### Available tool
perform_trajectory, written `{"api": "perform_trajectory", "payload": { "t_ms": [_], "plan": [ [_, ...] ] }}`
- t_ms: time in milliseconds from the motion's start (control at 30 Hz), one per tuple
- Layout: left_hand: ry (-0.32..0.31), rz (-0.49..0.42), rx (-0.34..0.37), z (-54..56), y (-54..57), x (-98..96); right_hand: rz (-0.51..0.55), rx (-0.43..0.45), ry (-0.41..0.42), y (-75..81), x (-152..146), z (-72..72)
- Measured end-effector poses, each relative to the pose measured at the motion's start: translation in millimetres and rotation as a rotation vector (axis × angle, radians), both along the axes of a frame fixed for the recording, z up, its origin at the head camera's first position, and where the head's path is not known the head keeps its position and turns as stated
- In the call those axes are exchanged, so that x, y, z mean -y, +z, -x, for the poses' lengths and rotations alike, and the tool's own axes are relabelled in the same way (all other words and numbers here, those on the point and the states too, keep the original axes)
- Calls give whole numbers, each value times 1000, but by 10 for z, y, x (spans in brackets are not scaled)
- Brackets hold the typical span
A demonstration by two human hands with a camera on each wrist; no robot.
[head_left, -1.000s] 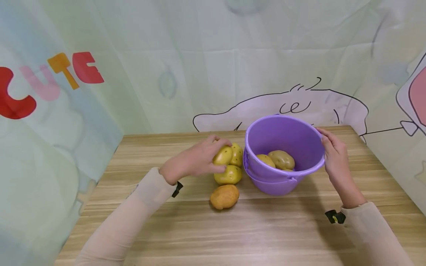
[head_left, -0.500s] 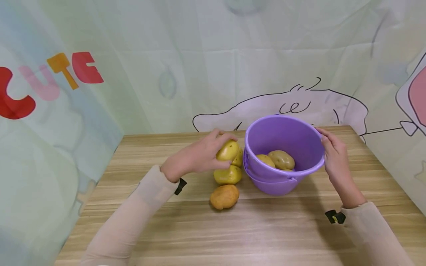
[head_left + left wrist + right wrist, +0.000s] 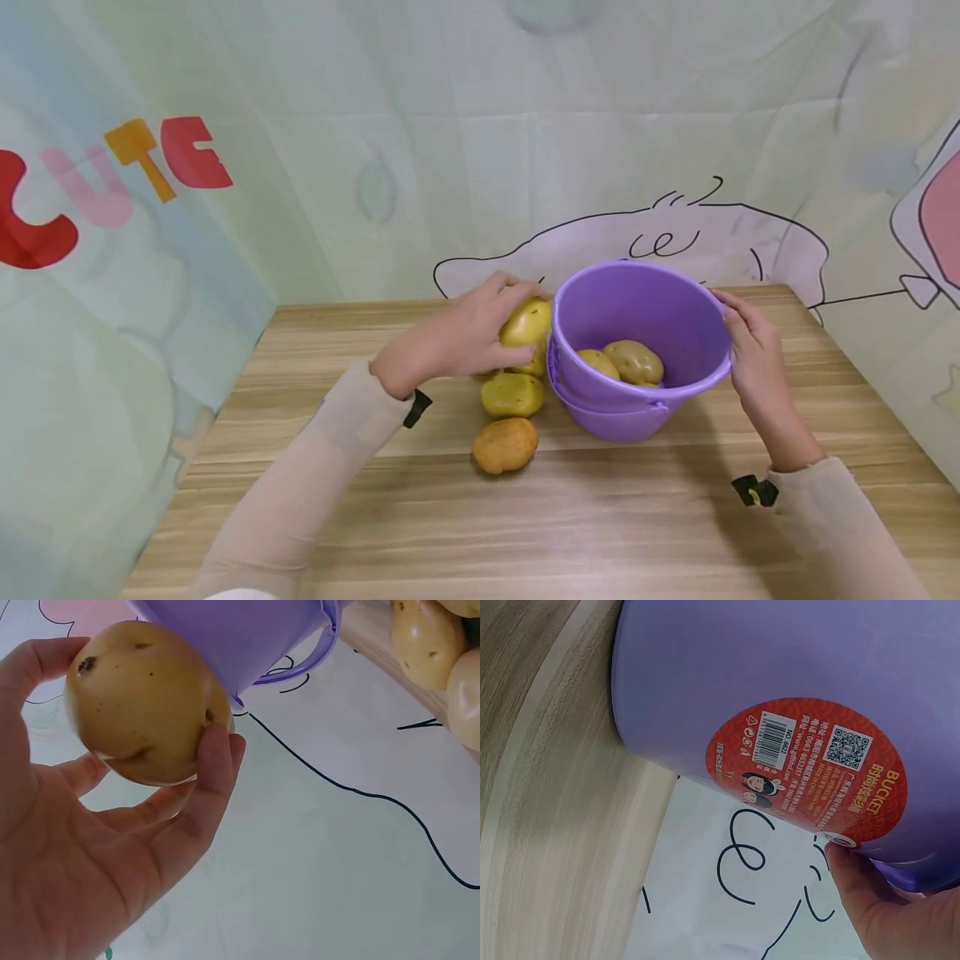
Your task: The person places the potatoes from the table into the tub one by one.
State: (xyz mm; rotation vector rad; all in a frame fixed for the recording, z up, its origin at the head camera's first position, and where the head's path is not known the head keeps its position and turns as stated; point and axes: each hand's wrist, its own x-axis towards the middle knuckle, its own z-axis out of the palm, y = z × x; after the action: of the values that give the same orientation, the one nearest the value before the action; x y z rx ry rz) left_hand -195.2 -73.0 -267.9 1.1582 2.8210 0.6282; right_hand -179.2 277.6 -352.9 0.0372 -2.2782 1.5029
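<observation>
My left hand point(image 3: 468, 329) grips a yellow potato point(image 3: 527, 323) just left of the purple bucket point(image 3: 622, 414), about level with its rim. Thumb and fingers wrap that potato point(image 3: 146, 705) in the left wrist view, the bucket's wall point(image 3: 225, 637) close behind it. On the bucket's right side, my right hand point(image 3: 753, 350) holds the rim, thumb outside; a red oval label point(image 3: 806, 772) shows on that wall in the right wrist view. Several potatoes lie inside, among them a tan one point(image 3: 636, 361).
Below the left hand, a yellow potato point(image 3: 512, 395) and a browner potato point(image 3: 505, 445) lie on the wooden table point(image 3: 420, 525); another is partly hidden behind the held one. A printed cloth backdrop point(image 3: 360, 150) rises along the table's back edge.
My left hand has lifted the potato off the others and carried it up and right to the bucket's side. The right hand and the bucket stay in place.
</observation>
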Motion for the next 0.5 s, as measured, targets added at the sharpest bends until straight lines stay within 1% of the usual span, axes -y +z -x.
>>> {"api": "perform_trajectory", "payload": {
  "t_ms": [267,400,500],
  "plan": [
    [-24,-18,-26,39,64,-131,-11,-7,3,-7,-9,-2],
    [-36,-22,-39,71,77,-201,-5,-11,9,-17,-21,-1],
    [-43,-32,-35,92,87,-246,-3,-13,12,-18,-20,0]
  ]
}}
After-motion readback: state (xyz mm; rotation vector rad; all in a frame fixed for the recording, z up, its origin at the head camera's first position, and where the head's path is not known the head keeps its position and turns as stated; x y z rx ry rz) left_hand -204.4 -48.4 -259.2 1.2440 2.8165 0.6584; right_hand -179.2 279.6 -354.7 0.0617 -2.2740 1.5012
